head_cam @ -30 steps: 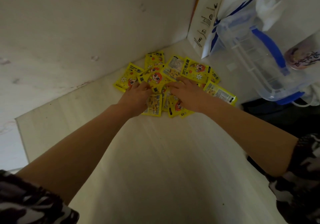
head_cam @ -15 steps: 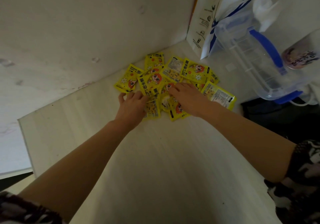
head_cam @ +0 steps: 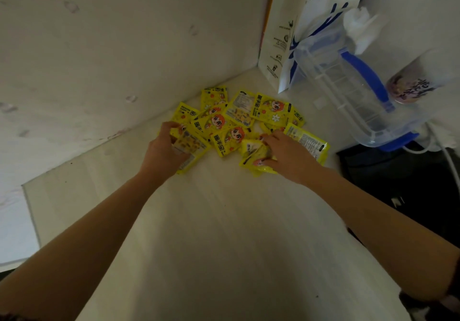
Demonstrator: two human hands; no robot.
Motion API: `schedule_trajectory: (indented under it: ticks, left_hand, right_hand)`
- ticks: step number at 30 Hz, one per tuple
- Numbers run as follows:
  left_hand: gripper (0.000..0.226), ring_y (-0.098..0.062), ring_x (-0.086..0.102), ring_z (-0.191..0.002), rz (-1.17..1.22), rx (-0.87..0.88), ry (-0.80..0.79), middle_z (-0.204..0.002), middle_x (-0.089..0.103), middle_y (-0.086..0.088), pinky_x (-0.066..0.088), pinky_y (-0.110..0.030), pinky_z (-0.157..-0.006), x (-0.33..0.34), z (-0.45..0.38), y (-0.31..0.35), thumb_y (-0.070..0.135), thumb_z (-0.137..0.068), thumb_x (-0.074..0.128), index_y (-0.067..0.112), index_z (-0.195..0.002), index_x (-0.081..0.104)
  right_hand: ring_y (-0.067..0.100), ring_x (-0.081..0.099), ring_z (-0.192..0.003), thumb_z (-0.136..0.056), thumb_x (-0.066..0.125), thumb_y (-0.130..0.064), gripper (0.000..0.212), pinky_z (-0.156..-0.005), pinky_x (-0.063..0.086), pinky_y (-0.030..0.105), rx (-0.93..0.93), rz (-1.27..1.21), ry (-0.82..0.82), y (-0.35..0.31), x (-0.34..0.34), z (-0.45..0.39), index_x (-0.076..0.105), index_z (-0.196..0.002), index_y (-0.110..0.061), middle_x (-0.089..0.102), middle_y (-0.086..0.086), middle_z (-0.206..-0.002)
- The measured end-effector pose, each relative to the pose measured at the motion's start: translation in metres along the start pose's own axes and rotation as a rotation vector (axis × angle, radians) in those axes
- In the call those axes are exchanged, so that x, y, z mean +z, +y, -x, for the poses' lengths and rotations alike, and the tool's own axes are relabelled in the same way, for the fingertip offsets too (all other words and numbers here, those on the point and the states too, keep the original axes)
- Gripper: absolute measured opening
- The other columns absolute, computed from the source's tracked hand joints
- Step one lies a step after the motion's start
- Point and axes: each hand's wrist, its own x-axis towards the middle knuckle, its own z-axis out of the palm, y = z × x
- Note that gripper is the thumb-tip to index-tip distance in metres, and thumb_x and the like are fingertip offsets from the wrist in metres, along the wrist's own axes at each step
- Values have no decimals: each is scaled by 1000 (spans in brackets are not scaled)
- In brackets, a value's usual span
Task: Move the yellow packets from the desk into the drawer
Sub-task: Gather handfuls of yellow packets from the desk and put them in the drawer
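Several yellow packets (head_cam: 239, 116) with a cartoon face lie in a heap at the far corner of the pale desk (head_cam: 224, 233). My left hand (head_cam: 164, 149) grips a few packets (head_cam: 190, 147) at the heap's left edge, thumb and fingers curled round them. My right hand (head_cam: 286, 156) holds a crumpled bunch of packets (head_cam: 256, 155) at the heap's right side, fingers curled over it. More packets lie flat between and behind the hands. No drawer is in view.
A white and blue paper bag (head_cam: 311, 27) stands at the back right. A clear plastic box with a blue handle (head_cam: 353, 89) leans beside it. A cup (head_cam: 418, 82) and a dark surface (head_cam: 398, 184) are at the right. Walls enclose the corner.
Both hands lay flat on the heap together; they have now spread apart and curled, each gathering a bunch of packets at its own side.
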Motion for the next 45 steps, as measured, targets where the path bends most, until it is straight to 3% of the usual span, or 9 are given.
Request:
schedule_trajectory:
  ticks: [2,4,8,13,18,26,33,40,45]
  left_hand:
    - [58,-24,59,-81,24,-41,35,-96,58,-3,47,-27,-60,-5,-10,1,14,-74,77,18,-126,51]
    - [37,-28,65,-83,39,-105,57,-92,66,-9,49,-28,-64,-9,-22,0,15,-74,77,14,-108,64]
    - [26,-30,70,-82,171,-174,84,-88,72,-13,57,-51,-78,-13,-43,-2,16,-68,79,14,-93,72]
    - [30,-28,69,-88,204,-226,93,-96,72,-12,56,-49,-84,-7,-63,-2,13,-73,76,16,-102,71]
    - [37,-28,67,-98,100,-246,77,-107,71,-13,54,-46,-89,0,-74,-7,24,-74,79,17,-109,69]
    - [46,-39,55,-112,-142,-170,55,-118,60,-24,43,-40,-91,10,-68,-6,25,-80,73,1,-116,56]
    - [45,-38,53,-109,-198,-187,100,-122,48,-24,43,-39,-90,11,-36,-2,22,-79,74,-1,-114,57]
    - [34,-34,64,-92,58,-290,75,-100,65,-14,55,-48,-80,8,17,-29,26,-70,81,13,-95,63]
    - [35,-27,69,-88,421,-370,62,-99,70,-8,58,-41,-74,15,77,-32,13,-74,79,15,-105,63]
  right_hand:
    - [29,52,-109,-83,67,-40,56,-87,47,42,88,-109,46,9,-6,5,50,-124,-6,46,11,-122]
    - [33,49,-113,-83,68,-36,55,-93,43,42,187,-165,78,19,-8,8,49,-122,-1,46,16,-124]
    - [38,41,-118,-86,66,-33,57,-97,36,40,355,-153,63,39,-10,13,46,-127,1,45,21,-130]
    - [40,44,-112,-84,67,-36,53,-95,39,42,391,-100,29,54,-5,14,50,-117,1,47,20,-127]
    - [40,36,-128,-84,66,-41,56,-103,33,44,398,-59,-1,62,0,9,50,-122,-3,41,20,-139]
    - [38,36,-122,-84,63,-44,56,-97,34,44,436,103,33,56,2,11,49,-125,-9,44,18,-129]
    - [31,49,-104,-85,61,-46,48,-88,35,41,375,283,126,48,7,30,52,-115,-10,48,12,-115]
    - [31,50,-110,-86,53,-56,56,-93,32,48,461,43,59,38,13,60,48,-120,-13,48,11,-121]
    - [31,55,-109,-81,62,-56,54,-94,39,47,491,-336,65,24,17,93,50,-113,-14,58,6,-115]
